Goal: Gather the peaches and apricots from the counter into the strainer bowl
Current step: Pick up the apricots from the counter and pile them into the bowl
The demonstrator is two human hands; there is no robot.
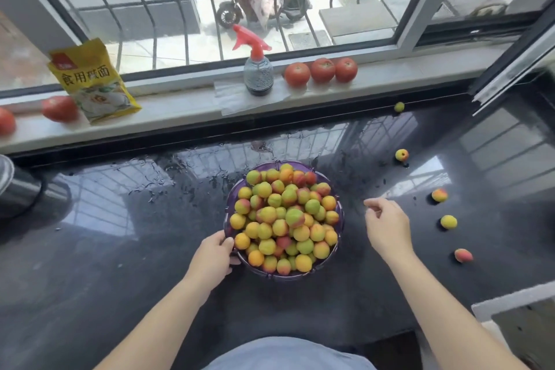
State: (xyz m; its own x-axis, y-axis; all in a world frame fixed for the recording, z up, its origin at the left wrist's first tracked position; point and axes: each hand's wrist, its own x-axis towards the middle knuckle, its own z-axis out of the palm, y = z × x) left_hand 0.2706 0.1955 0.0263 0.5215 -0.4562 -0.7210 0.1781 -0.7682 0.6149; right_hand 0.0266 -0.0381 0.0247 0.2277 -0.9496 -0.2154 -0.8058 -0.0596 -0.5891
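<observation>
A purple strainer bowl [340, 207] stands in the middle of the wet black counter [150, 234], heaped with small yellow, green and red peaches and apricots [285, 216]. My left hand [214, 255] grips the bowl's near-left rim. Just right of the bowl, my right hand [387, 225] hovers over the counter, fingers loosely curled and holding nothing. Several loose fruits lie to the right: one [399, 106] by the sill, one [401, 155] further forward, then others [439, 195] [448, 222] [463, 255] in a line toward me.
On the window sill [186, 108] are a yellow packet [91, 81], a red-topped spray bottle [257, 69] and tomatoes [322, 70] [59, 109]. A dark pot [15, 189] sits at the left edge. A sink corner [516, 309] shows bottom right.
</observation>
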